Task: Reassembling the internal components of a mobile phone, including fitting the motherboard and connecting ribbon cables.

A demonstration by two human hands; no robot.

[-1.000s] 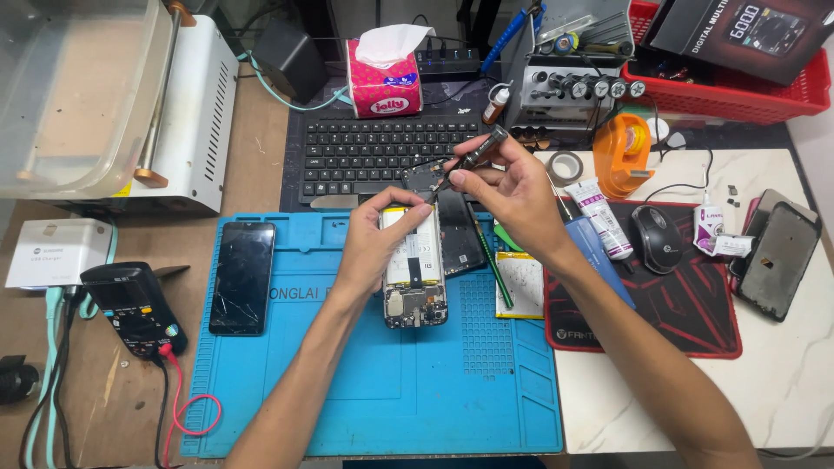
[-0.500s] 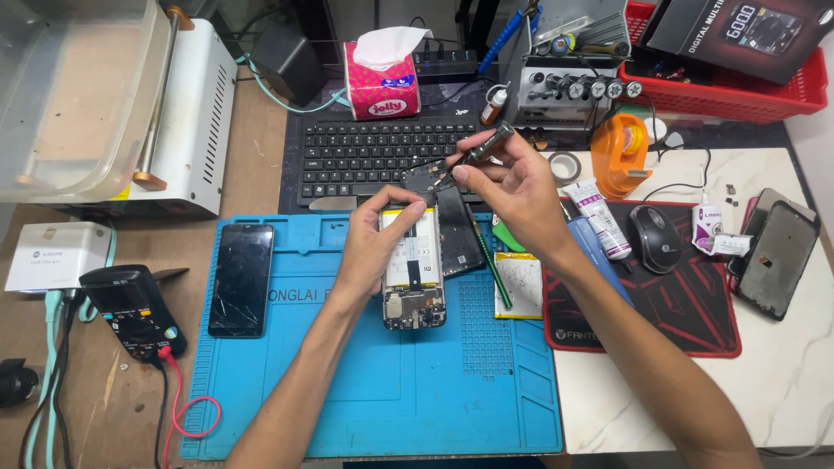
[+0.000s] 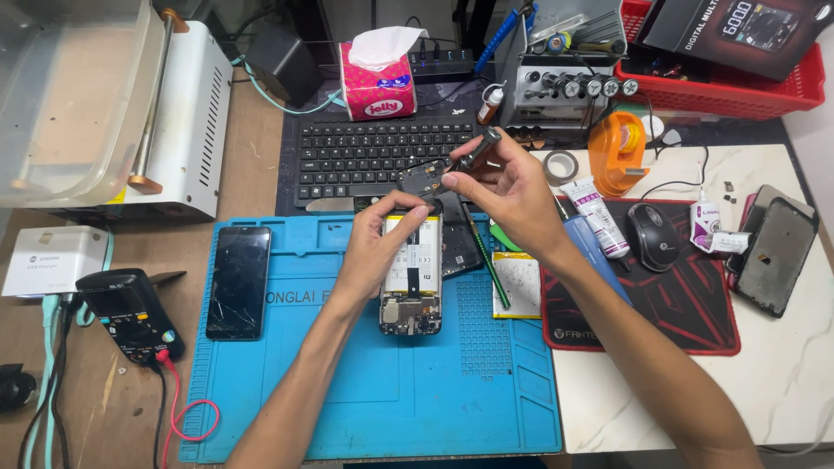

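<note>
Your left hand [image 3: 375, 247] rests on the blue work mat [image 3: 347, 408], fingers curled round the upper end of an opened phone [image 3: 410, 278] that lies face down with its back cover off. The grip looks meant to pin the phone flat, so that it cannot slide. Battery and circuit board show just below your fingertips.

Just above that grip, your right hand [image 3: 508, 187] is raised clear of the mat. Thumb and fingers are pinched shut on a slim dark screwdriver [image 3: 469, 159], its tip angled down and left towards a small dark cover piece [image 3: 421, 176] at the phone's top edge. Whether the tip touches the piece is too small to tell.

Left of your holding hand lies a second phone with a cracked screen [image 3: 239, 280], and beyond it a black multimeter [image 3: 130, 314] trailing a red lead. Right of the tool hand sit a pale flat pouch [image 3: 519, 285], a mouse [image 3: 653, 236] on a black and red pad, and an orange tape dispenser [image 3: 618, 149].

Farther off, a black keyboard [image 3: 373, 156] lies directly behind the raised tool, close enough to crowd it, with a pink tissue pack [image 3: 377, 82] behind that.
</note>
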